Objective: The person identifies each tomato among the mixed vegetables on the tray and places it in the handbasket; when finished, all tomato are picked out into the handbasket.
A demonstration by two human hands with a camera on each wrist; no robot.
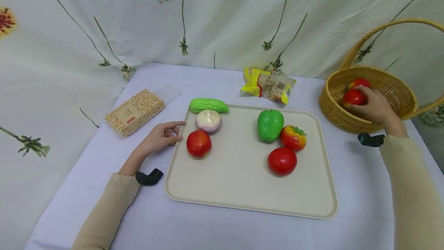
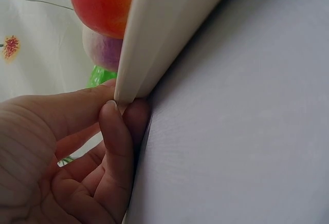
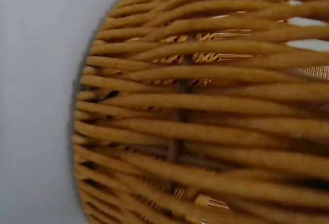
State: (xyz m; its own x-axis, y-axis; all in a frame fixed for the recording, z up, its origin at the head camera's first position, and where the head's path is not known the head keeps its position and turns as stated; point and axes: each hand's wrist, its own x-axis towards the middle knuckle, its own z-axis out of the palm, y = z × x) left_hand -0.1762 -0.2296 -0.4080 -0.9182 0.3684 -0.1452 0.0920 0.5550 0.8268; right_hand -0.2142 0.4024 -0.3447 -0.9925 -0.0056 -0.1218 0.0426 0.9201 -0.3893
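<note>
My left hand is at the left edge of a beige tray. In the left wrist view its thumb and fingers pinch the tray's rim. Over at the right, my right hand reaches into a wicker basket with its fingers round a red tomato. Another red tomato lies just behind that one in the basket. The right wrist view is filled by the basket's woven side, which hides the hand there.
On the tray's left are a green cucumber, an onion and a red tomato. A green pepper, a yellow-red tomato and a red tomato sit right. Behind lies a yellow packet; a corn-kernel bag lies left.
</note>
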